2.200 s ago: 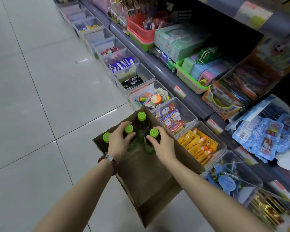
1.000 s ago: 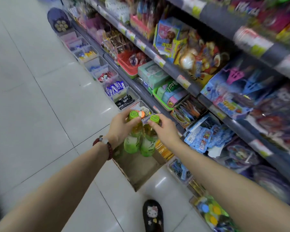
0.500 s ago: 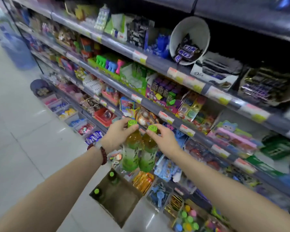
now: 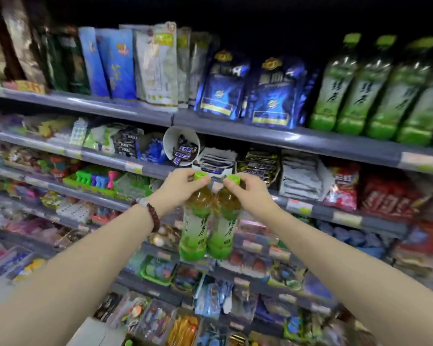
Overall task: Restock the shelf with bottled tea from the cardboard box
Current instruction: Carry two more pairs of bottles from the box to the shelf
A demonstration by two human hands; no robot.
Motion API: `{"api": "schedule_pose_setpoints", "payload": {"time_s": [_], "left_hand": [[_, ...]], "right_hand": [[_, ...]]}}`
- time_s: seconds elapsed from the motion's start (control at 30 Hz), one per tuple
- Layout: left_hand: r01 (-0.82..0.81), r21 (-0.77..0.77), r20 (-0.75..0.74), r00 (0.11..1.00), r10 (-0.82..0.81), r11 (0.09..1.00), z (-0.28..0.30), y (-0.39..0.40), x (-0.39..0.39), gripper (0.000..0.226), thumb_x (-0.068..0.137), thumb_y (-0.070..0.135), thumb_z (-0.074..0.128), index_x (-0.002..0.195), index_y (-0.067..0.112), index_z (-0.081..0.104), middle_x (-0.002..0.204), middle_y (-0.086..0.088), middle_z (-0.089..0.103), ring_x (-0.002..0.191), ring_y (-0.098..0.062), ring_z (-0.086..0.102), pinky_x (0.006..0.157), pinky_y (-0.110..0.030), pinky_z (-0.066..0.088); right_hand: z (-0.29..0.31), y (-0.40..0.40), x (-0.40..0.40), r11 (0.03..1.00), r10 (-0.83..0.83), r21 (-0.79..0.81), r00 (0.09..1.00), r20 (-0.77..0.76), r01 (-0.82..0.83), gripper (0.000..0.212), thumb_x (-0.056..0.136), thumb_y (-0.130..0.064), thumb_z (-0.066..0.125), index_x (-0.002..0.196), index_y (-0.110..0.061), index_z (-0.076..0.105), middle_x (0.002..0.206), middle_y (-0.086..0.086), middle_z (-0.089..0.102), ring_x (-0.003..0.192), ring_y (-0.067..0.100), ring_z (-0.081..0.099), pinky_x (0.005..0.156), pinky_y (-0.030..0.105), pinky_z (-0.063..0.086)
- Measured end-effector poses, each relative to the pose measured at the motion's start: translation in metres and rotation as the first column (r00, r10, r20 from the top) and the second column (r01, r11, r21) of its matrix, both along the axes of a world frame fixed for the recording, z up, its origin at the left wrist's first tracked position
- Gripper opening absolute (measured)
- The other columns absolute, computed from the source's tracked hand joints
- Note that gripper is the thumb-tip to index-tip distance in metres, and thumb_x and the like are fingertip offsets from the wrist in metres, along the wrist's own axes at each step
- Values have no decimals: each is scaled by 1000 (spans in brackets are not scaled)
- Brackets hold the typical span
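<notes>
- The left hand (image 4: 178, 188) is pinching the green cap of the left tea bottle (image 4: 195, 221), and the right hand (image 4: 250, 189) is pinching the cap of the right tea bottle (image 4: 224, 221). Both hands are closed tight on the caps.
- The two bottles are hanging straight down from the fingers, caps up and bottoms down. They are touching side by side in the middle of the frame, out in front of the snack shelves.
- The row of same green tea bottles (image 4: 375, 88) is standing on the top shelf (image 4: 298, 139) in the upper right of the frame. That row is up and to the right of the two bottles being held, so I think the bottles need to go up and right, and stay standing tall.
- The right hand is nearer to that row than the left hand, so the right bottle will likely get there first.
- A green cap in the box (image 4: 128, 342) is peeking in at the bottom edge of the frame, far below the hands.
- Half a second ago the bottles were hanging lower, the open box was showing below them, and the top shelf with the tea row was not in view. Now the view is pointing higher and the hands are looking higher against the shelves.
</notes>
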State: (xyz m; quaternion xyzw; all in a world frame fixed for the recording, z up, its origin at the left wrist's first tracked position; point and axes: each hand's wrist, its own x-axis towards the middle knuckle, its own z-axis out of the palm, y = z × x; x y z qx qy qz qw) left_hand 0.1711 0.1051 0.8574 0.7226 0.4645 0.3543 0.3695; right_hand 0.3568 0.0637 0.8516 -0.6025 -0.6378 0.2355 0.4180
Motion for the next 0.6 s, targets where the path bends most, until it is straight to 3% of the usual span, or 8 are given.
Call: {"api": "schedule_pose_setpoints", "payload": {"time_s": [0.07,0.17,0.23,0.37,0.43,0.5,0.6], "left_hand": [[33,4,-12,999,-33,999,20,0,26,29,88,34,60,88,7,69,87,-17,72,77,-24,65,80,-44,51],[108,54,37,993,-110,993,53,-3,69,21,87,34,61,84,16,72,80,-1,73,75,-16,67,72,-34,54],[141,101,38,989,-146,985,75,-7,98,23,86,37,60,80,19,73,69,7,70,64,-9,62,61,-27,48],[210,147,44,975,-218,967,117,-14,151,29,84,42,61,78,17,73,82,-14,73,70,-22,64,74,-42,53],[225,178,62,969,-239,958,134,-19,173,27,83,41,62,77,17,73,82,-11,74,69,-19,66,73,-42,54],[233,215,78,964,-254,949,150,-22,193,25,83,39,63,79,17,73,84,-10,74,70,-16,67,71,-44,55],[236,295,100,956,-276,926,174,-25,217,17,83,35,64,77,21,73,85,-6,74,77,-16,67,79,-44,55]], "right_hand": [[23,-11,25,998,-43,42,999,17,42,26,88,-37,61,92,-13,70,88,8,71,84,21,64,79,35,50],[60,-27,66,990,-103,104,993,57,96,28,88,-39,61,92,-14,72,86,2,72,81,11,64,74,29,50],[83,-37,93,984,-127,132,990,67,117,29,88,-40,60,91,-14,71,72,-5,67,63,-3,58,61,19,44],[122,-54,144,960,-220,200,970,107,195,30,88,-43,58,90,-15,70,62,-8,59,56,-1,50,50,12,36],[140,-61,165,950,-237,235,965,112,206,35,88,-44,57,91,-12,71,62,0,63,53,1,53,50,11,41],[158,-65,182,941,-261,250,959,113,227,38,88,-45,56,95,-11,70,72,12,70,59,10,61,60,22,51],[179,-70,201,919,-294,304,950,100,252,40,89,-45,56,95,-7,69,60,5,60,45,7,51,44,13,42]]}}
